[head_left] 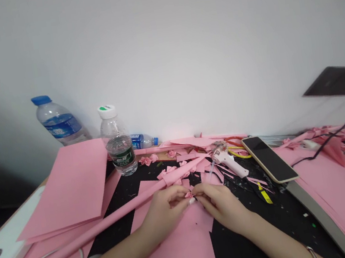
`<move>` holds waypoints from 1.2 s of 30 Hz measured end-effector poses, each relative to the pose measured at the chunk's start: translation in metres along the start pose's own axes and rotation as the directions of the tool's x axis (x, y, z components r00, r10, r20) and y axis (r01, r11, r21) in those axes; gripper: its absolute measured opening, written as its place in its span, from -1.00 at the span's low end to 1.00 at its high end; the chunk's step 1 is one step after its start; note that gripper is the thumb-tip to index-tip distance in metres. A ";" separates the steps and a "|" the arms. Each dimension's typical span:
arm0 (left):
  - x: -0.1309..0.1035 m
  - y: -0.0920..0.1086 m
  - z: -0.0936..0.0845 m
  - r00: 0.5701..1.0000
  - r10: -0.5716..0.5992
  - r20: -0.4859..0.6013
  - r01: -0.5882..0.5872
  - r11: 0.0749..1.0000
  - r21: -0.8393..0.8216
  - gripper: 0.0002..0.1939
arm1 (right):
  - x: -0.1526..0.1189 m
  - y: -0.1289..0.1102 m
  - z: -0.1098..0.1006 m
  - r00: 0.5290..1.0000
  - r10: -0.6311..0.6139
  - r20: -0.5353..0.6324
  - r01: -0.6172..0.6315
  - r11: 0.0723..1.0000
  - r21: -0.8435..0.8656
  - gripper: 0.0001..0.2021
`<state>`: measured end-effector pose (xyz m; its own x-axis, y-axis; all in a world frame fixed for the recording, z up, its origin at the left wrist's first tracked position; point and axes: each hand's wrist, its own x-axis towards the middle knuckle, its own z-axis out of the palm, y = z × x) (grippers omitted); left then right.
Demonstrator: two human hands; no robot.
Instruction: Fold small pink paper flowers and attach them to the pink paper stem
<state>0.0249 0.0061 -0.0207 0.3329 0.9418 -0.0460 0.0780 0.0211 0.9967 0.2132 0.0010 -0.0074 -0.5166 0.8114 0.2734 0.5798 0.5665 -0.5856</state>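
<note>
Between my fingertips is a small pink paper flower, pinched from both sides. My left hand grips it with thumb and fingers closed, and my right hand holds its other edge the same way. Beneath both hands lies a pink paper sheet on the black mat. A long rolled pink paper tube slants past just behind my left hand. Beyond my right hand rests a white glue gun on its side, among paper scraps. The flower is partly covered by my fingers.
A phone lies to the right, near a dark cable and stacked pink sheets. On the left are folded pink paper and a white device. Water bottles stand by the wall; one small bottle lies down.
</note>
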 end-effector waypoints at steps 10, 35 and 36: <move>0.009 0.006 -0.005 0.990 -0.143 0.015 0.135 0.889 -0.438 -0.74 | -0.003 0.000 0.000 0.992 0.044 -0.116 -0.037 0.997 0.064 -0.77; 0.003 0.001 -0.002 0.997 0.061 0.047 -0.061 0.998 -0.002 -0.88 | 0.003 -0.007 -0.005 0.983 -0.089 -0.163 0.100 0.993 0.066 -0.90; 0.003 0.000 -0.002 0.997 0.068 0.042 -0.068 0.998 0.014 -0.86 | 0.003 -0.007 -0.005 0.979 -0.108 -0.171 0.123 0.989 0.081 -0.90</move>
<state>0.0243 0.0091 -0.0203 0.3770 0.9260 0.0188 0.0678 -0.0478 0.9965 0.2103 0.0004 0.0013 -0.4609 0.7580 0.4615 0.4591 0.6487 -0.6070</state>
